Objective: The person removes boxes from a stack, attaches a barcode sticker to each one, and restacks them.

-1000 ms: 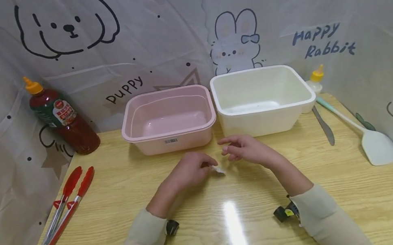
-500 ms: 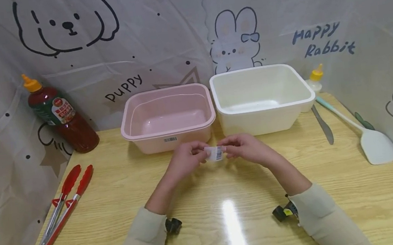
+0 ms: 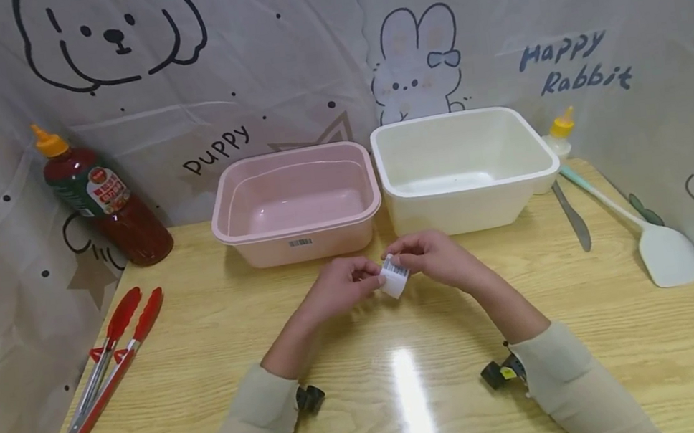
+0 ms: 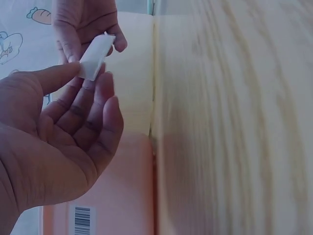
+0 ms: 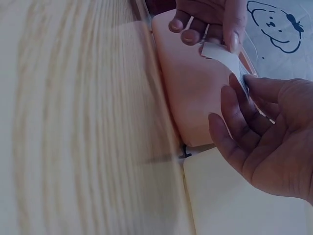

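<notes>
A small white barcode label (image 3: 396,280) is stretched between both hands above the table, in front of the two bins. My left hand (image 3: 338,290) pinches one end of it between thumb and fingers. The other end is pinched by my right hand (image 3: 433,258). In the left wrist view the label (image 4: 97,55) shows a plain white face, with the thumb of the left hand (image 4: 68,129) on its lower end. The right wrist view has the label (image 5: 221,53) bending toward the right hand (image 5: 274,134), printed lines near its thumb.
A pink bin (image 3: 273,253) with its own barcode and a white bin (image 3: 457,214) stand side by side behind the hands. Red tongs (image 3: 149,314) and a sauce bottle (image 3: 143,230) are at left. At right are a knife (image 3: 574,221), a spatula (image 3: 670,252) and a small yellow-capped bottle (image 3: 562,126).
At first only the left hand held the label, low near the table. It rose to meet the right hand, which now pinches it too; the label has since tilted.
</notes>
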Demonstrator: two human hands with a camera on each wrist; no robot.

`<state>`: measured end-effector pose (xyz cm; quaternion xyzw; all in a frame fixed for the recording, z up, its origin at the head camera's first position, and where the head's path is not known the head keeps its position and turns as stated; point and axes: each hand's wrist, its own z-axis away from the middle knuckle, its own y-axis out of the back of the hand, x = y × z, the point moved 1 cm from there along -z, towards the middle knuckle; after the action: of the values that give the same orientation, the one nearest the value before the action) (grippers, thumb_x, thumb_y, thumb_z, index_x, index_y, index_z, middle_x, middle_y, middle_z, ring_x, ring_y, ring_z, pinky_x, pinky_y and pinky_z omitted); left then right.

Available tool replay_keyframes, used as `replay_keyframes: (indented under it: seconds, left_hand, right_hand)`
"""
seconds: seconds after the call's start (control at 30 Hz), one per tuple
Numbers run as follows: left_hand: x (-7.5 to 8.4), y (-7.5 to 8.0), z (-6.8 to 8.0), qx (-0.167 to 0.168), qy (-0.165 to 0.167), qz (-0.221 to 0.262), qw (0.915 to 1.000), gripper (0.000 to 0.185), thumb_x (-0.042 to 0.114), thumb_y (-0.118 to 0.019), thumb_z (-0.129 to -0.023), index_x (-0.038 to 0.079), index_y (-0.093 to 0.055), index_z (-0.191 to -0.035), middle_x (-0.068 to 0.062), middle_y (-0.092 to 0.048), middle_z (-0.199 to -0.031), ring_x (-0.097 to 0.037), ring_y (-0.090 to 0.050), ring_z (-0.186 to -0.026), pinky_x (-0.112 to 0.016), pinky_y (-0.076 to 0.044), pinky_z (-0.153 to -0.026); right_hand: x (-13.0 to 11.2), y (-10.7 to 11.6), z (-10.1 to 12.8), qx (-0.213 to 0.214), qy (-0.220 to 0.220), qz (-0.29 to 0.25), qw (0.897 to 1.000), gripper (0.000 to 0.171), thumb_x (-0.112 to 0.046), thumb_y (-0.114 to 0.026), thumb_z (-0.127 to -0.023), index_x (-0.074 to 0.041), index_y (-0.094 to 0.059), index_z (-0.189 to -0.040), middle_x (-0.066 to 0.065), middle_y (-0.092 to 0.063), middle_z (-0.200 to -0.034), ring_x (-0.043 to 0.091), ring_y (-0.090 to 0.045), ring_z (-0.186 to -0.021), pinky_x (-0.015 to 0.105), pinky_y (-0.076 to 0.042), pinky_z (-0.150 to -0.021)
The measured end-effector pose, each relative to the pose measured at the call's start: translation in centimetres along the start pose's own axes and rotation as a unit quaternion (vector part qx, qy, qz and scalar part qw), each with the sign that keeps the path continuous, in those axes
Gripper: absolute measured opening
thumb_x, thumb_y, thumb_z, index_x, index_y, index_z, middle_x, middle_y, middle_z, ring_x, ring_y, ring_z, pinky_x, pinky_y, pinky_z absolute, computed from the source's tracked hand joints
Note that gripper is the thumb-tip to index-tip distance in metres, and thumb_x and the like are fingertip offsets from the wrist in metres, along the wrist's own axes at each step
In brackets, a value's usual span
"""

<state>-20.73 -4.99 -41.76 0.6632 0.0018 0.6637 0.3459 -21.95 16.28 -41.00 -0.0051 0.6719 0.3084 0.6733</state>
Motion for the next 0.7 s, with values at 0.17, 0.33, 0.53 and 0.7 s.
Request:
replay_keyframes:
  seconds: [0.17, 0.33, 0.53, 0.7]
  left_hand:
    - [0.12, -0.18, 0.06, 0.021, 0.015, 0.024, 0.9994, 0.017, 0.015, -0.07, -0.096, 0.002, -0.075, -0.105, -0.011, -0.076, -0.092, -0.025, -0.071, -0.077, -0.037, -0.061, -0.072]
    - [0.35, 0.0, 0.21, 0.055, 0.021, 0.044, 0.9973, 0.017, 0.016, -0.069, -0.096, 0.003, -0.075, -0.107, -0.01, -0.075, -0.093, -0.023, -0.07, -0.075, -0.04, -0.06, -0.072]
    - [0.41, 0.13, 0.12, 0.068, 0.023, 0.049, 0.9962, 0.016, 0.018, -0.068, -0.098, 0.007, -0.074, -0.108, -0.007, -0.075, -0.095, -0.023, -0.069, -0.077, -0.046, -0.06, -0.075]
    - [0.32, 0.09, 0.05, 0.067, 0.014, 0.052, 0.9963, 0.016, 0.019, -0.069, -0.097, 0.008, -0.075, -0.108, -0.006, -0.076, -0.096, -0.017, -0.069, -0.073, -0.046, -0.06, -0.075]
  right_hand:
    - [0.0, -0.41, -0.09, 0.021, -0.004, -0.024, 0.999, 0.03, -0.008, -0.061, -0.098, 0.002, -0.058, -0.126, 0.019, -0.074, -0.099, 0.018, -0.07, -0.084, 0.05, -0.06, -0.085]
    - [-0.22, -0.68, -0.05, 0.038, 0.001, -0.021, 0.999, 0.017, -0.009, -0.063, -0.098, 0.0, -0.066, -0.112, 0.017, -0.069, -0.107, 0.02, -0.067, -0.086, 0.049, -0.061, -0.084]
    - [-0.15, -0.79, -0.11, 0.026, 0.01, 0.008, 1.0, 0.021, -0.021, -0.07, -0.096, -0.008, -0.07, -0.112, 0.013, -0.07, -0.109, 0.02, -0.067, -0.086, 0.049, -0.06, -0.084]
    - [-0.13, -0.85, -0.17, 0.014, 0.024, 0.026, 0.999, 0.024, -0.031, -0.073, -0.095, -0.013, -0.071, -0.11, 0.007, -0.071, -0.105, 0.02, -0.067, -0.093, 0.039, -0.058, -0.082]
